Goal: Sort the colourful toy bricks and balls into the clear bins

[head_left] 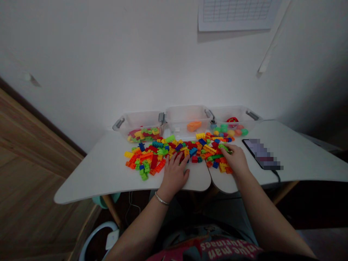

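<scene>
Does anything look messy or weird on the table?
Two things: the loose bricks lie in a jumbled heap outside the clear boxes, sprawling across the split between two tabletops, and the phone is blurred into chunky squares.

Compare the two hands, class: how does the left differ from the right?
The left hand lies spread; the right hand is gathered at a green brick. The left wrist wears a silver bangle; the right wrist is bare. Both hands are at the brick pile.
</scene>
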`<state>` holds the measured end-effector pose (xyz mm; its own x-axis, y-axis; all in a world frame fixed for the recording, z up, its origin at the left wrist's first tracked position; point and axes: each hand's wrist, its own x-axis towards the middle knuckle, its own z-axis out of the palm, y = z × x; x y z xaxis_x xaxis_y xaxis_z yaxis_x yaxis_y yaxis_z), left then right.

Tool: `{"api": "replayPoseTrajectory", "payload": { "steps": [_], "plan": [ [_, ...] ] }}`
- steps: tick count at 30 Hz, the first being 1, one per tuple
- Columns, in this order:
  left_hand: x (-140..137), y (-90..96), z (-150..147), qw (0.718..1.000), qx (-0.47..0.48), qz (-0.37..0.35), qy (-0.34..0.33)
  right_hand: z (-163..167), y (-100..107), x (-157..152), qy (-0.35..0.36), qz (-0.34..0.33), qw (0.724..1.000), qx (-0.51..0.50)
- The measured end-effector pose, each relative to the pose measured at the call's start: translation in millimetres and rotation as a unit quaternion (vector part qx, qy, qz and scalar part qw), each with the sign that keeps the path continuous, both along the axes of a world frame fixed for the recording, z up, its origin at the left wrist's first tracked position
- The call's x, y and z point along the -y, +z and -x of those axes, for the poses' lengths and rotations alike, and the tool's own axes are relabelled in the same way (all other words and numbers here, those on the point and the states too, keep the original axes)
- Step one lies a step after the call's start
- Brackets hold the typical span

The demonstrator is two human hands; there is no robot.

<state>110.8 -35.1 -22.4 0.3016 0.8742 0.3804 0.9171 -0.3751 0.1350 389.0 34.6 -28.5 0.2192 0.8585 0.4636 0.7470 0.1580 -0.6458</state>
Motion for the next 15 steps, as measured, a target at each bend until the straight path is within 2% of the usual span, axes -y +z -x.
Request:
{"api": "replayPoseTrajectory", "payload": {
  "steps": [4,9,12,15],
  "plan": [
    [-1,-0.9,0,1.000,-0.001,0.001,0.000,2,1,3,-0.008,-0.026,0.999,-0.029],
    [0,0.1,0,1.000,0.002,0.004,0.002,8,6,-5,-0.010,-0.049,0.989,-0.136],
    [0,0.9,1,1.000,0.004,0.007,0.001,16,23,-19,0.029,-0.090,0.978,-0.187],
    [0,1.0,1,1.000,0.006,0.009,0.001,25,48,-35,0.052,-0.127,0.975,-0.178]
  ]
}}
